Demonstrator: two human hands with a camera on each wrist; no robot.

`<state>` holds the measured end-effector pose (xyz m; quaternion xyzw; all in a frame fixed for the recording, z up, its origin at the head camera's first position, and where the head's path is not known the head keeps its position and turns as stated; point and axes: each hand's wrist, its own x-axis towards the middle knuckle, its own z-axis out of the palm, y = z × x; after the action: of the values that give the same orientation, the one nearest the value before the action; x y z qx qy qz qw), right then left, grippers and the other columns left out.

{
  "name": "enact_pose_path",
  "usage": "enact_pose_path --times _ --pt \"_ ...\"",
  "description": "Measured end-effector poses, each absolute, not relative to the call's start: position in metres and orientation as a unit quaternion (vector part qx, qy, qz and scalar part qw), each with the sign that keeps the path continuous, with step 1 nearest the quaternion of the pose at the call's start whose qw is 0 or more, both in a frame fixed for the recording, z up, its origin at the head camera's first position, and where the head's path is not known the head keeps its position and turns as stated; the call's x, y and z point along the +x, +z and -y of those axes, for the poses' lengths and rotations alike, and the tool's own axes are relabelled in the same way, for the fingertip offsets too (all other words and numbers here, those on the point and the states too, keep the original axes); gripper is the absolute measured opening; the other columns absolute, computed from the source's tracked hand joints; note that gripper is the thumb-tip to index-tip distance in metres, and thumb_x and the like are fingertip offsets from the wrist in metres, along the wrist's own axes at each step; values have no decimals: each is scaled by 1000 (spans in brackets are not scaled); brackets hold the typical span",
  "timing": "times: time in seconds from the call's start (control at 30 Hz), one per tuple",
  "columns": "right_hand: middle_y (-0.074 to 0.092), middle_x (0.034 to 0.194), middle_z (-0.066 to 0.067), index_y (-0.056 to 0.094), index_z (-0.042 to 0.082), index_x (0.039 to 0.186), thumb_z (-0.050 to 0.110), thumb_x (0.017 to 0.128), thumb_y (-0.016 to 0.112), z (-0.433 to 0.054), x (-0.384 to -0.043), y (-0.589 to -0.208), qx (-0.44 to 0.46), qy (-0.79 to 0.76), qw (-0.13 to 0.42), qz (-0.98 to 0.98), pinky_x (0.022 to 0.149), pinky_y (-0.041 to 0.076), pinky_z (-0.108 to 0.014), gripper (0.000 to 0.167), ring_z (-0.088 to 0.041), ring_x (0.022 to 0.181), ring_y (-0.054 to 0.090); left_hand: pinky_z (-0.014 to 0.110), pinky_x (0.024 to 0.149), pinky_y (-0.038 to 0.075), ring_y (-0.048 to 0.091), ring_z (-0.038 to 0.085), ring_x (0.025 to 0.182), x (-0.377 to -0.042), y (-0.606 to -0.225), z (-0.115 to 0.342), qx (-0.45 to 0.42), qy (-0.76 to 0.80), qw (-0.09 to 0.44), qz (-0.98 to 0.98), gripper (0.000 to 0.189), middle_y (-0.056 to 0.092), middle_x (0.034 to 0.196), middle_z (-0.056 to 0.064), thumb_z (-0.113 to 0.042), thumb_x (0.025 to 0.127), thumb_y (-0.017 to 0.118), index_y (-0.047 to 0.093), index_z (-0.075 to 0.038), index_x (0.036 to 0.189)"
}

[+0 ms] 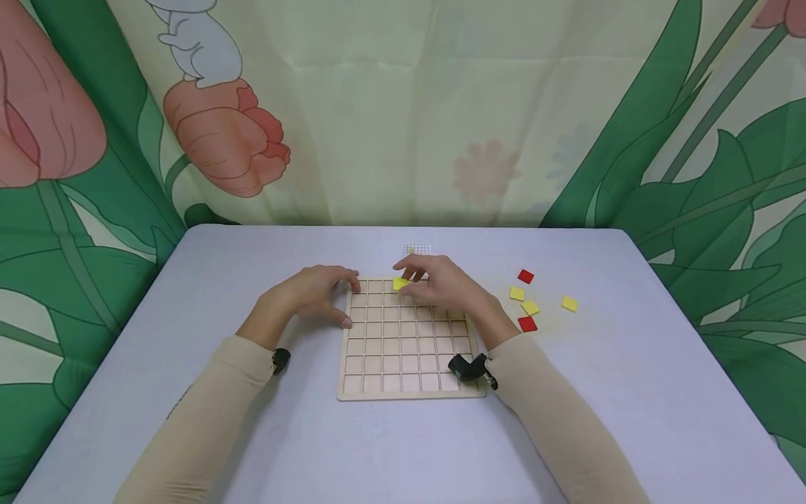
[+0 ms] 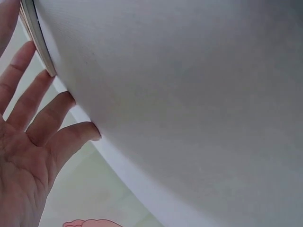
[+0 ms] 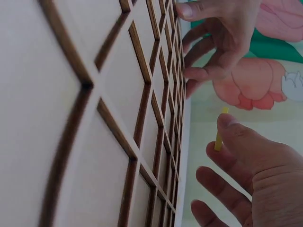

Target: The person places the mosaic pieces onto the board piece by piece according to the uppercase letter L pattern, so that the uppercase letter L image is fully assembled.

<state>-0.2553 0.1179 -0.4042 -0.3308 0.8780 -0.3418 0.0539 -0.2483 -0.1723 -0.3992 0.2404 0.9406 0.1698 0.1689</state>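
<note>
A wooden grid board with raised dividers lies flat on the table. My right hand is over the board's far edge and pinches a yellow square tile between thumb and index finger. In the right wrist view this tile appears edge-on, with the other fingers spread loosely below. At the board's far left corner, my left hand rests its spread fingers and thumb against the edge. The left wrist view shows those fingertips right at the board's rim.
Right of the board lie several loose tiles, among them a yellow tile and two red tiles, one red tile farther back. Behind the board sits a small printed grid card, partly covered by my right hand. A patterned curtain hangs beyond the table.
</note>
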Motion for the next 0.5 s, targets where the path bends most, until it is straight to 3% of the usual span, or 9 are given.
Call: enact_pose_path --times 0.2,0.5 --pt "71 110 0 65 11 134 24 94 76 -107 -253 -406 -325 -326 70 -885 92 53 -39 43 -17 104 65 53 117 37 44 32 145 -247 -399 173 232 168 171 -943 61 48 159 2 -47 67 95 66 -25 117" --pt "71 109 1 65 16 135 27 94 76 -96 -252 -409 -321 -270 81 -904 89 55 -36 44 -14 96 66 53 118 37 45 32 144 -247 -397 173 242 170 164 -941 60 49 158 3 -45 69 95 66 -24 118"
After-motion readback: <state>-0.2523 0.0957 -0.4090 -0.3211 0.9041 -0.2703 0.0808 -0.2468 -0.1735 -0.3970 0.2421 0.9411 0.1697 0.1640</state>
